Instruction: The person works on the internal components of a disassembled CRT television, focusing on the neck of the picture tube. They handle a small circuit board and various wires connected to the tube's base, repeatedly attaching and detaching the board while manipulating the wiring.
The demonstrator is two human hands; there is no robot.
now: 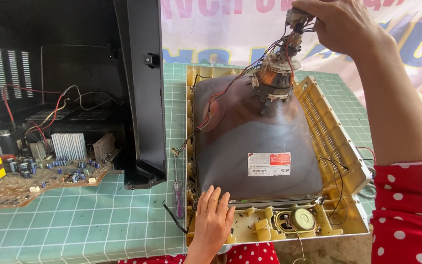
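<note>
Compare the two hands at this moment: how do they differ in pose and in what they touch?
The left hand lies flat, fingers spread, low on the near edge of the grey picture tube; the right hand is raised high and curled. The left hand grips nothing, while the right hand pinches the small connector and wires at the tube's neck. The left hand shows its back fully; the right hand is partly cut off by the frame. Both touch the same tube assembly.

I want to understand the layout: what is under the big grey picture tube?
The picture tube lies face down in a yellowed plastic front frame, whose rim shows around it, with a small speaker at the near edge. The frame's middle and the tube's screen face are covered.
</note>
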